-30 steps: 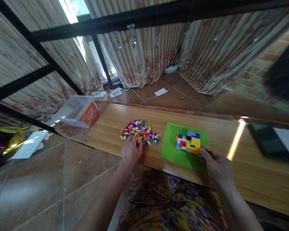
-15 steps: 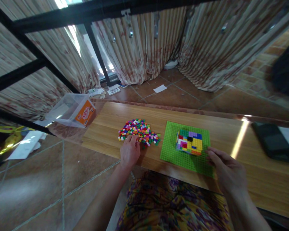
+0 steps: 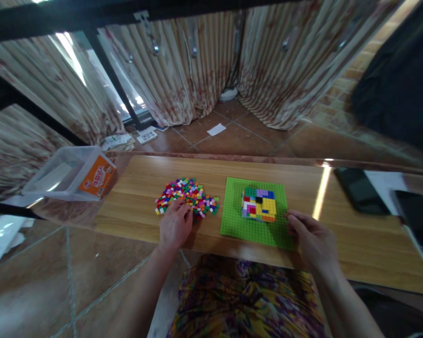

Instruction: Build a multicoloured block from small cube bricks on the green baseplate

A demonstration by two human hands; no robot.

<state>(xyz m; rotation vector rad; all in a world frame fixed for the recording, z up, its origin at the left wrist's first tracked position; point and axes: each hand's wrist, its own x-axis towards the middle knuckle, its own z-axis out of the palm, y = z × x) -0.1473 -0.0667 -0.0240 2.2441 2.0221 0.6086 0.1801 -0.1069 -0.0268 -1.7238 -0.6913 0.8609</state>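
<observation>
My left hand (image 3: 176, 225) rests at the near side of a pile of small colourful toy bricks (image 3: 183, 188), its fingers apart and bent down among them. Beside the right edge of a green studded baseplate (image 3: 232, 220) is my right hand (image 3: 313, 237), thumb and fingers pinched together; whatever is between the fingertips is hidden. A blocky multicoloured brick build (image 3: 268, 206) stands on the baseplate, with yellow, red, white, purple and blue pieces and one black piece on top. The right fingertips are apart from the build.
A clear plastic box (image 3: 66, 155) with an orange label stands past the left end of the wooden table (image 3: 134, 183). To the right lie a dark flat object (image 3: 361, 190), a white sheet (image 3: 384, 180) and a black phone-like slab (image 3: 418, 216). Curtains (image 3: 204, 70) hang behind.
My right hand has drawn away from the brick build to the baseplate's right edge. My left hand stays at the pile, its fingers shifting. The view has swung to the right.
</observation>
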